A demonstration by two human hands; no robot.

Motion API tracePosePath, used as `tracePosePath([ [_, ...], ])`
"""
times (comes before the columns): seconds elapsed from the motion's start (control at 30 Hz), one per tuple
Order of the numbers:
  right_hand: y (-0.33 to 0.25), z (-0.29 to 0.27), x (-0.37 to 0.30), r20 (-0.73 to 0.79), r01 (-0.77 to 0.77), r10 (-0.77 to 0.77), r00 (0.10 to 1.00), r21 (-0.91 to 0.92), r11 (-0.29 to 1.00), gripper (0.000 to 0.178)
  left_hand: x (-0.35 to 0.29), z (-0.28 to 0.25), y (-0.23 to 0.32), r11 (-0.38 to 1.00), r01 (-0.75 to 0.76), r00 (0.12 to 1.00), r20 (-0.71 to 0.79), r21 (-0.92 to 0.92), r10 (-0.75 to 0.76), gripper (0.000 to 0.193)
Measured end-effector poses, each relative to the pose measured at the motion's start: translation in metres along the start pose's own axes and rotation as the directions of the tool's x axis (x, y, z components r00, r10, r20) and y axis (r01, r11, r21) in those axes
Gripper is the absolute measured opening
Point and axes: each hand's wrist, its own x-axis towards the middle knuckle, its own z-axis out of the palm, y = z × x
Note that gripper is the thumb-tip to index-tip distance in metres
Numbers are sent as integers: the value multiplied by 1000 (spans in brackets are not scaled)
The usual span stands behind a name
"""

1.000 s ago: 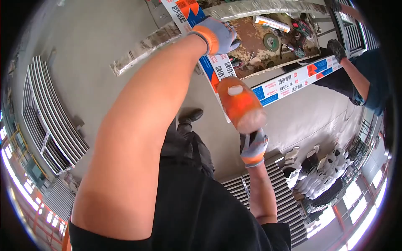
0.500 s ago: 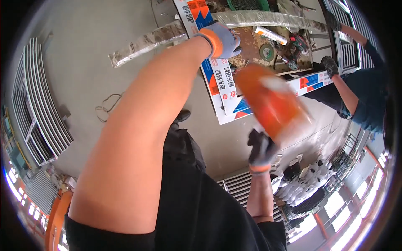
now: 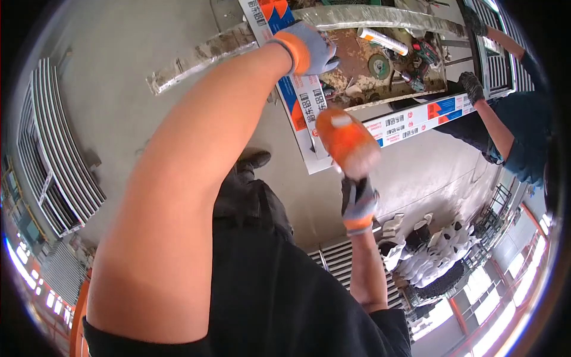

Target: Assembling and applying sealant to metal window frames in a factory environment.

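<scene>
My left hand (image 3: pixel 310 49), in a grey glove with an orange cuff, is closed over the left bar of a film-wrapped metal frame (image 3: pixel 310 106). My right hand (image 3: pixel 359 205), gloved alike, grips an orange mallet (image 3: pixel 345 138), whose head is smeared by motion. The mallet's head is over the near left corner of the frame and covers part of it. Whether it touches the frame I cannot tell. The frame's film is white, blue and orange.
Inside the frame, a worn bench top (image 3: pixel 354 65) bears a white tube (image 3: pixel 382 41), a cutting disc (image 3: pixel 378 66) and a cordless drill (image 3: pixel 414 80). At right a co-worker's gloved hand (image 3: pixel 470 87) rests on the frame. Metal railing panels (image 3: pixel 65 154) stand at left, white bundles (image 3: pixel 437 256) at lower right.
My right hand has swung the mallet leftward and away from me, down toward the frame's corner. My left hand stays on the bar, slightly farther left. The co-worker's hands have hardly moved.
</scene>
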Motion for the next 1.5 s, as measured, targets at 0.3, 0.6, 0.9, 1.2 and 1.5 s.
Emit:
tracePosePath([
  [0.3, 15, -1, -18, -50, 45, -48, 998, -50, 998, 19, 4, -16, 4, 999, 1, 994, 105, 35, -5, 49],
  [0.6, 14, -29, -75, -319, 282, 9, 948, 849, 447, 28, 8, -5, 3, 999, 7, 989, 149, 47, -14, 56],
  [0.9, 24, 13, -57, -180, -36, 63, 982, 149, 988, 23, 6, -24, 2, 1000, -3, 992, 130, 26, -1, 53],
  [1.2, 15, 23, -55, -211, -52, 34, 977, -80, 995, 14, 13, -10, 8, 995, 1, 995, 97, 101, -11, 54],
  [1.5, -18, 3, -61, -654, 475, 28, 756, 577, 664, 16, 7, -24, 4, 997, 3, 987, 159, 74, -15, 55],
])
